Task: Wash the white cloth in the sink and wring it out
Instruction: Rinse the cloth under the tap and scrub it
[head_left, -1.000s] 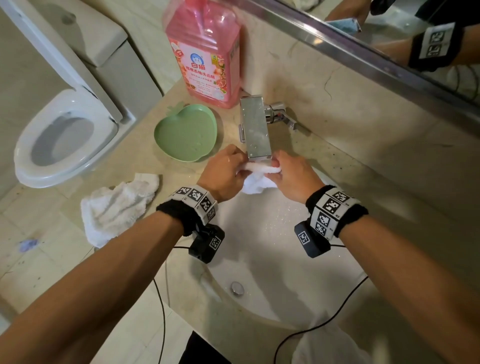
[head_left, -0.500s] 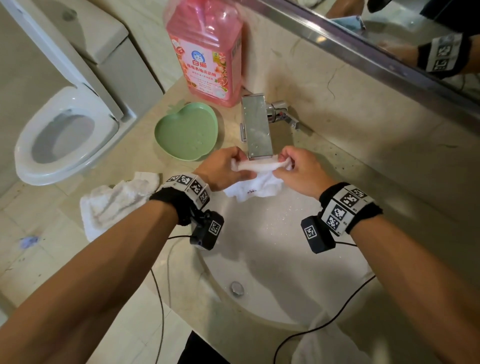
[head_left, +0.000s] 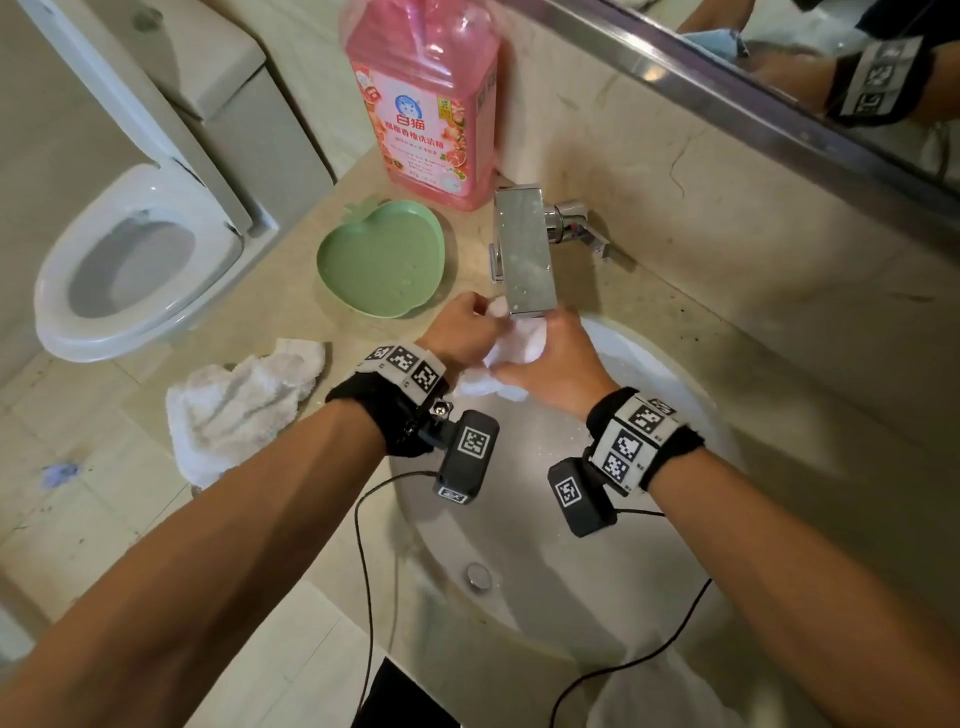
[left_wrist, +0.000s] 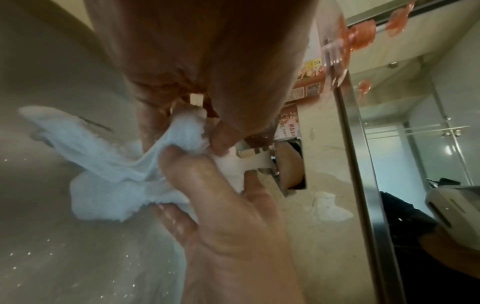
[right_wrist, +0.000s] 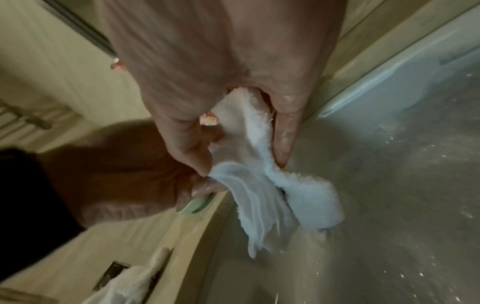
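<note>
The white cloth (head_left: 519, 349) is bunched between both hands right under the spout of the chrome faucet (head_left: 523, 249), over the back of the white sink (head_left: 670, 379). My left hand (head_left: 467, 332) grips its left end, fingers curled round it. My right hand (head_left: 553, 361) grips the other end close beside it. In the left wrist view the wet cloth (left_wrist: 111, 166) hangs down from the two hands, pinched by my left hand (left_wrist: 207, 115). The right wrist view shows the cloth (right_wrist: 259, 185) trailing from my right hand (right_wrist: 233, 127) over the basin.
A second white towel (head_left: 244, 400) lies crumpled on the counter left of the sink. A green apple-shaped dish (head_left: 384, 260) and a big pink detergent bottle (head_left: 426, 98) stand behind it. A toilet (head_left: 135, 270) is at far left, a mirror (head_left: 779, 62) above the wall.
Half a second ago the cloth was stretched between my hands. Now the hands have come together and the cloth is bunched up under the spout.
</note>
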